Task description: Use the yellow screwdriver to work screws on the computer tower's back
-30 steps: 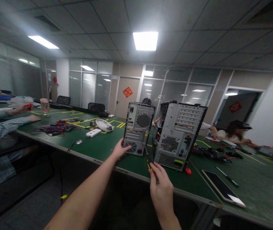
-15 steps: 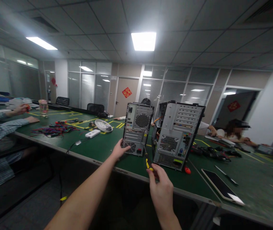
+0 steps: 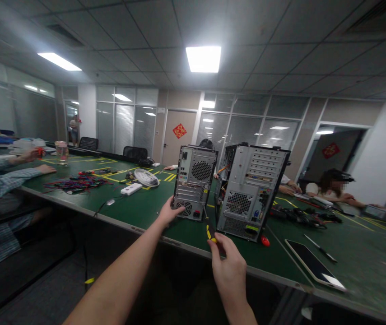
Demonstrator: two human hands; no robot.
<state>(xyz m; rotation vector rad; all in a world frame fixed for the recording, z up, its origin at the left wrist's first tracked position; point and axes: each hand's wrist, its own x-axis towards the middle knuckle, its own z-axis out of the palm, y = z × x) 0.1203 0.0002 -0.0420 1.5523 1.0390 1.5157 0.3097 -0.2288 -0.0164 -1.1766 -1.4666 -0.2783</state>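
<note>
Yellow-black screwdriver point(image 3: 209, 231): R hand point(image 3: 228, 261) fingers pinched on butt end, shaft up to 5 o'clock edge of sm. PC case point(image 3: 193, 189); L hand point(image 3: 168, 213) clasps its 8 o'clock side, prob. for steadiness.

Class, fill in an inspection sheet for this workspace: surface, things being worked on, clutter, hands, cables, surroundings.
Surface: green table with yellow lines.
Things worked on: smaller computer case and larger computer case, both standing; screwdriver, its tip at or near the smaller case's lower right edge, contact unclear.
Clutter: round white grille, white box, flat dark-screened device, pen-like tool.
Hands: left hand against the smaller case's lower left; right hand pinching the screwdriver's handle.
Cables: tangled coloured wires, left; black cable bundle, right.
Surroundings: plaid-sleeved person, left; person in a dark cap, right; black chairs behind.
</note>
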